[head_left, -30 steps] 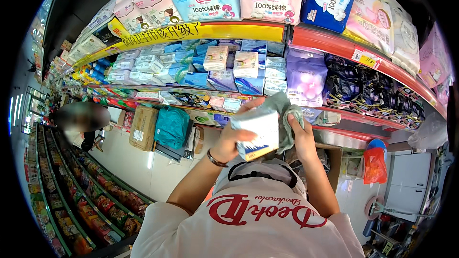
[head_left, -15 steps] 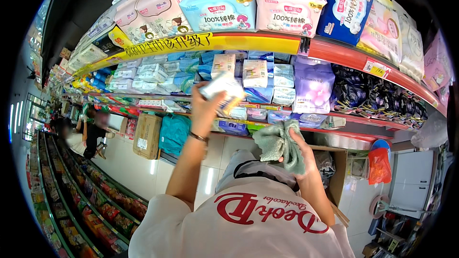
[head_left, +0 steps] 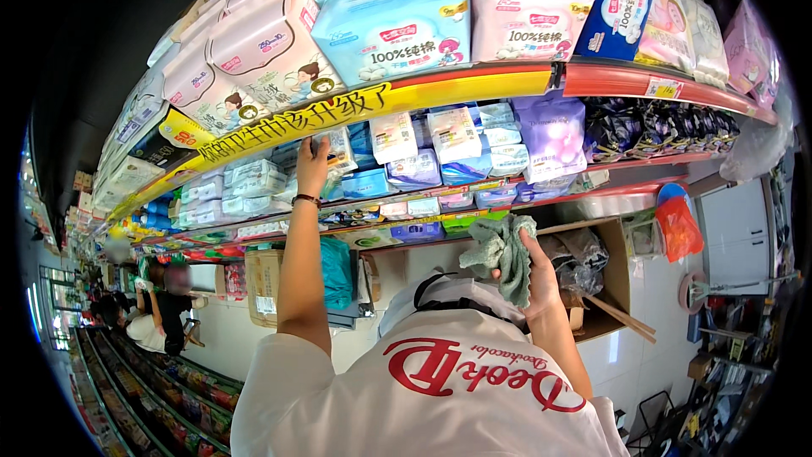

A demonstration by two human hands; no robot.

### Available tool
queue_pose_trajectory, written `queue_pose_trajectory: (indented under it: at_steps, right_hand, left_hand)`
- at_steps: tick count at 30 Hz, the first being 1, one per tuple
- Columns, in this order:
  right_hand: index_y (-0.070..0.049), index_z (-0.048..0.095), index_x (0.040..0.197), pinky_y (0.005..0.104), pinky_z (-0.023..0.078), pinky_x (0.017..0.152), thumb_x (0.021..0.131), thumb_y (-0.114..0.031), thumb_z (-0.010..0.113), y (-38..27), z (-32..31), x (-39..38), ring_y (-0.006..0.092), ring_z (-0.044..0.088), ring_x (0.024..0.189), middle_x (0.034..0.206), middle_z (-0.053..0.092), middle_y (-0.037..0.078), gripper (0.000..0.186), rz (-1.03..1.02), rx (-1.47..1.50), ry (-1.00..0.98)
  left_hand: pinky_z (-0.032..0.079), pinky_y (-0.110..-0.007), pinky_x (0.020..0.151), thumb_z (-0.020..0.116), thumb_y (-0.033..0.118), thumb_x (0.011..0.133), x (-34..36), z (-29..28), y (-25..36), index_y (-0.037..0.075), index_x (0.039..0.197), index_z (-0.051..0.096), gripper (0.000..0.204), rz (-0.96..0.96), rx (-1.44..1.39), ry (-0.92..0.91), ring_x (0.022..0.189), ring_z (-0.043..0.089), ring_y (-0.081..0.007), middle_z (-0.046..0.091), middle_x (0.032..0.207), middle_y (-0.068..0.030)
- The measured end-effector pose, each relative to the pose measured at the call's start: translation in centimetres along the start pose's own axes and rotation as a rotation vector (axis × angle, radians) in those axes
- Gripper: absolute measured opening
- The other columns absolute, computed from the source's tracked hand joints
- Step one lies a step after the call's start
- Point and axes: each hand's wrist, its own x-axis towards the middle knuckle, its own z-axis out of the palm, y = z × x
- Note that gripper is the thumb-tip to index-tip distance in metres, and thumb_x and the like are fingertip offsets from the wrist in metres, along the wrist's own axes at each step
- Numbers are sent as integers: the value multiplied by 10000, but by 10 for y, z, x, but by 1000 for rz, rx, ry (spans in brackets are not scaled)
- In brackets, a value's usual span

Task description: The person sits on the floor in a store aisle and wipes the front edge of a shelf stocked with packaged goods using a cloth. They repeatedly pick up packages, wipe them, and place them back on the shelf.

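My left hand (head_left: pixel 312 167) reaches into the shelf below the yellow strip. Its fingers are at a small white-and-beige packet (head_left: pixel 341 151), which stands among other packets; the fingers partly hide its left side. Two similar pale packets, one (head_left: pixel 392 137) and another (head_left: pixel 454 133), stand to the right on top of blue and purple packs. Held in front of my body is a crumpled grey-green cloth (head_left: pixel 506 256), with my right hand (head_left: pixel 541 275) closed around its right side.
Pink and blue packs (head_left: pixel 393 30) fill the upper shelf, whose edge bears a yellow strip (head_left: pixel 457 85). Below stand a cardboard box (head_left: pixel 264 288), a teal bag (head_left: pixel 336 275) and an open carton (head_left: pixel 613 258). People (head_left: pixel 165 313) are at the far left, beside snack racks (head_left: pixel 152 385).
My left hand has carried the small packet forward and left, from in front of the shelf into its row. The right hand still grips the cloth. The view has shifted somewhat.
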Motion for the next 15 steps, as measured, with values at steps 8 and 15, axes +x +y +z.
queue_pose_trajectory:
  at_steps: [8,15]
  right_hand:
    - [-31,503,1302,395,402,995,971,-364,513,19,0,10,218,556,1141,1242,592,89,470,-130,-90,60]
    - [-40,550,1241,365,476,924,970,-343,515,-8,-18,3,205,623,1043,1165,637,75,408,-223,21,197]
  left_hand:
    - [397,-460,989,554,493,913,-4,-4,9,-2,1306,506,634,295,351,335,1217,492,-372,505,1330,-222]
    - [415,-393,968,661,175,862,-81,86,165,41,1087,632,264,948,180,-137,1122,566,-323,617,1188,-145]
